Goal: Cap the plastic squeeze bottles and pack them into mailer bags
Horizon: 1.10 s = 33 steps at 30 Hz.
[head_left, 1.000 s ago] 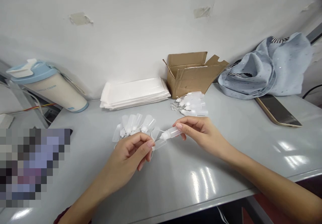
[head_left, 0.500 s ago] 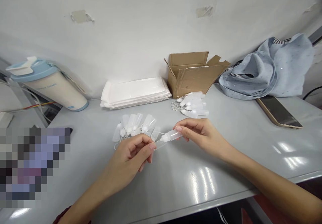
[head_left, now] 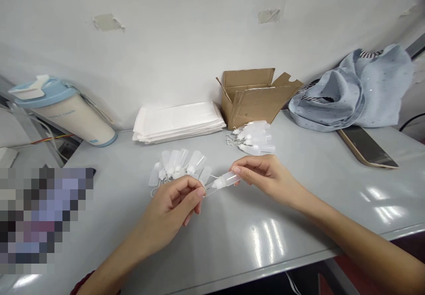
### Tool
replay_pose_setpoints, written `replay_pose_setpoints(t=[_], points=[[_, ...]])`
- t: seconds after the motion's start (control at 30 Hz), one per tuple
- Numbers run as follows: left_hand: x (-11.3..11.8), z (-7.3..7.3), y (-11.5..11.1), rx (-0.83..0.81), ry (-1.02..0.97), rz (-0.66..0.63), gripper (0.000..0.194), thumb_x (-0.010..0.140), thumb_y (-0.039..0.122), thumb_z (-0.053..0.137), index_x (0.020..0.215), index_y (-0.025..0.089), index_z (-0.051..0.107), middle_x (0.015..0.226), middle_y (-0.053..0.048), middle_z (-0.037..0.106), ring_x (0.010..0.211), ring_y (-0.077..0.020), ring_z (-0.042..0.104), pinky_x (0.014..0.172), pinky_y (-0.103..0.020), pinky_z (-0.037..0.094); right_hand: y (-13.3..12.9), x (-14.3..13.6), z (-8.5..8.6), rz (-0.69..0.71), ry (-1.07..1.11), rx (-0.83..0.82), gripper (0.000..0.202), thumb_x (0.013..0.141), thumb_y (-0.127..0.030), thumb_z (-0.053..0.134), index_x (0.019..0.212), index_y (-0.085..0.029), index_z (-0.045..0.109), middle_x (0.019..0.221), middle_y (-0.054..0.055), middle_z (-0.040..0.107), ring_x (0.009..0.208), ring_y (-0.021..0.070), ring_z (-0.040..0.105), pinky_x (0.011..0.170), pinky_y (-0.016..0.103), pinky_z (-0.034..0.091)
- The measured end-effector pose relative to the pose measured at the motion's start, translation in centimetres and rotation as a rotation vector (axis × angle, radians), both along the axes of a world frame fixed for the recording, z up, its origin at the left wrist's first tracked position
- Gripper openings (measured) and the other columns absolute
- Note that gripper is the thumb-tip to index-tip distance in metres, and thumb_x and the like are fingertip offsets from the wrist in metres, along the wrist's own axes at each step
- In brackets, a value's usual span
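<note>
Between the thumb and fingers of my right hand (head_left: 259,173) is the base of a small translucent squeeze bottle (head_left: 227,179), its white nozzle pointing left. My left hand (head_left: 186,197) is closed in a pinch just left of that nozzle, on a thin clear piece (head_left: 210,191) at the bottle's tip. The fingertips hide the end of this piece, and I cannot tell whether it touches the nozzle. Behind my left hand lies a pile of similar bottles (head_left: 172,162). A second group of bottles with thin metal needle tips (head_left: 254,136) rests farther back, before the cardboard box.
An open cardboard box (head_left: 259,105) and a stack of white packets (head_left: 179,120) stand against the wall. At left is a tumbler (head_left: 76,116); at right, a blue cloth bag (head_left: 352,91) and a phone (head_left: 368,147). A blurred-out patch covers the table's left side.
The bottle in my right hand has tilted slightly, its nozzle now a little lower and in line with the clear piece. My left hand has stayed in place.
</note>
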<state>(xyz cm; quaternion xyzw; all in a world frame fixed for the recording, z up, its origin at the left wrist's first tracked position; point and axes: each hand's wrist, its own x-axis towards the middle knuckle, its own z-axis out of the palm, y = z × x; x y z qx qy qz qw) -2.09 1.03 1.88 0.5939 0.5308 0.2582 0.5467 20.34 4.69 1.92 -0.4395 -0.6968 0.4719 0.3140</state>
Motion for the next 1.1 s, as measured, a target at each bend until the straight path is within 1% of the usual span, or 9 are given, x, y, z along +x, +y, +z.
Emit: replay_pose_setpoints(t=[0.23,0.4,0.57,0.7,0.9,1.1], points=[[0.2,-0.1,-0.1,0.01,0.008,0.008,0.024,0.089,0.035,0.049,0.072,0.019,0.055,0.061,0.006,0.051,0.046,-0.0058,0.044,0.047,-0.019,0.037,-0.3,-0.2,-0.7,-0.026,0.006,0.014,0.023,0.088,-0.032,0.053,0.077,-0.017,0.067,0.066,-0.001,0.063,0.059,0.0094,0.05,0.056,0.023,0.036],[0.2,-0.3,-0.1,0.016,0.025,0.011,0.024,0.089,0.036,0.048,0.073,0.019,0.055,0.061,0.006,0.051,0.045,-0.0065,0.044,0.047,-0.019,0.037,-0.5,-0.6,-1.0,-0.053,0.003,0.029,0.023,0.088,-0.033,0.052,0.078,-0.016,0.066,0.064,-0.001,0.06,0.059,0.0097,0.05,0.05,0.022,0.032],[0.2,0.2,0.0,0.015,0.075,-0.005,0.028,0.089,0.038,0.046,0.07,0.019,0.056,0.061,0.005,0.052,0.046,-0.0075,0.044,0.049,-0.021,0.037,-0.5,-0.7,-0.9,-0.067,0.004,0.046,0.023,0.089,-0.032,0.052,0.078,-0.016,0.066,0.062,-0.001,0.058,0.059,0.0101,0.05,0.05,0.022,0.033],[0.1,0.5,0.1,0.052,0.116,0.005,0.035,0.091,0.039,0.041,0.067,0.019,0.057,0.06,0.004,0.053,0.046,-0.0084,0.044,0.05,-0.022,0.038,-0.5,-0.6,-0.6,-0.081,0.0,0.052,0.024,0.089,-0.032,0.052,0.077,-0.017,0.066,0.062,-0.001,0.058,0.059,0.0104,0.05,0.05,0.022,0.034],[0.2,-0.1,-0.1,0.037,0.09,0.004,0.029,0.087,0.037,0.049,0.066,0.018,0.056,0.059,0.005,0.051,0.045,-0.0073,0.044,0.047,-0.02,0.037,-0.8,-0.8,-1.1,-0.054,0.012,0.036,0.022,0.089,-0.032,0.053,0.079,-0.017,0.066,0.065,-0.001,0.06,0.06,0.0099,0.051,0.052,0.021,0.036],[0.4,-0.4,-0.2,0.031,0.071,0.012,0.029,0.086,0.036,0.05,0.064,0.017,0.053,0.057,0.005,0.048,0.044,-0.0065,0.041,0.045,-0.019,0.034,-1.2,-1.4,-1.8,-0.068,-0.001,0.049,0.023,0.09,-0.031,0.051,0.081,-0.017,0.066,0.067,0.0,0.063,0.061,0.0113,0.054,0.054,0.022,0.039]])
